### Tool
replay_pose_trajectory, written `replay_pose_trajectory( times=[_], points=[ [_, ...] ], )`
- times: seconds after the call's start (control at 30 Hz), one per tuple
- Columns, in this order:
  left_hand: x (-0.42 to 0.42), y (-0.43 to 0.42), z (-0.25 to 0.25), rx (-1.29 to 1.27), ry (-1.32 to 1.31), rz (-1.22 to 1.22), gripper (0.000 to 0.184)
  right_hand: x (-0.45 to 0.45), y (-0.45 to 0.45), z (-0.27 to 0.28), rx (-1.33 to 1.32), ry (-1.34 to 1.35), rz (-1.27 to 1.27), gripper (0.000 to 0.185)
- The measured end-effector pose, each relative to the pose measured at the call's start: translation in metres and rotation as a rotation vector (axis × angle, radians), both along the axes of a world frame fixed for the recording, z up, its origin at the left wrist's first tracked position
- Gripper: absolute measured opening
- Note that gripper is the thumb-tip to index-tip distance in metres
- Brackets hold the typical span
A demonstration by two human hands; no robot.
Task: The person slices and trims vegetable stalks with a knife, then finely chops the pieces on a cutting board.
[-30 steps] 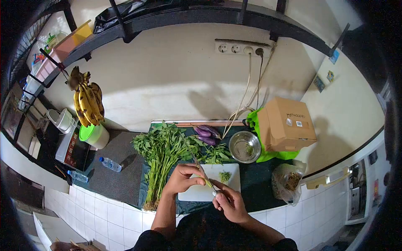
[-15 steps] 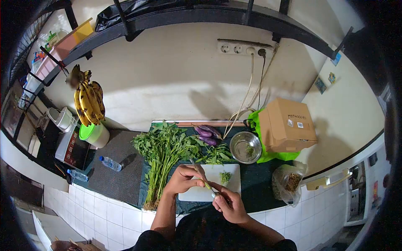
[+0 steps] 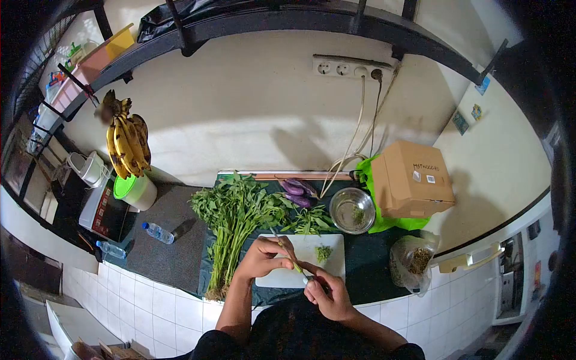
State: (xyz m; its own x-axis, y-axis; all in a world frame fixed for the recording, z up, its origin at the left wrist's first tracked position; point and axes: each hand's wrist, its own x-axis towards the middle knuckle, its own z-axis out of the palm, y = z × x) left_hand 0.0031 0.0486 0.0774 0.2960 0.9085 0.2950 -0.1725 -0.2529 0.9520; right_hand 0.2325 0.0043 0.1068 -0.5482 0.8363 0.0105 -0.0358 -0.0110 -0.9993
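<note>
My left hand (image 3: 269, 257) is closed round a thin green vegetable stem (image 3: 298, 267), whose upper end pokes out past my fingers. My right hand (image 3: 329, 293) grips a small knife (image 3: 308, 279) against the stem's lower end; most of the knife is hidden by my fingers. Both hands are over the white cutting board (image 3: 336, 273), where a little heap of chopped greens (image 3: 323, 253) lies. To the left rests a large bunch of leafy greens (image 3: 231, 240) with roots on. Some loose leaves (image 3: 309, 221) lie beyond the board.
Purple eggplants (image 3: 295, 193) and a metal bowl (image 3: 340, 201) with a few green bits stand at the back. On the right are a cardboard box (image 3: 414, 180) and a plastic bag (image 3: 408, 270) of brownish contents. Bananas (image 3: 127, 141) hang at left above water bottles (image 3: 158, 233).
Both hands stay almost in place. The knife and the stem's lower end have shifted only slightly between my fingers.
</note>
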Motion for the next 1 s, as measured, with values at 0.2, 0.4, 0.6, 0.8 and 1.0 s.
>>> replay_pose_trajectory(
  times=[0.2,0.4,0.6,0.8,1.0],
  points=[
    [0.0039,0.0013,0.0002,0.067,0.014,-0.037,0.014,-0.004,0.0009,0.0067,-0.012,0.042,-0.004,0.039],
    [0.0035,0.0039,0.0021,0.071,0.039,-0.039,0.015,-0.0035,0.0018,0.0079,-0.035,0.023,-0.023,0.04],
    [0.0033,0.0042,0.0013,0.051,0.035,-0.043,0.014,-0.003,0.0025,0.0066,-0.032,0.033,-0.026,0.041],
    [0.0046,0.0043,0.0038,0.053,0.039,-0.044,0.015,-0.0029,0.0036,0.0066,-0.036,0.043,-0.011,0.039],
    [0.0024,0.0049,0.0005,-0.015,0.097,-0.057,0.021,-0.0027,0.0041,0.006,-0.052,0.063,-0.013,0.038]
  ],
)
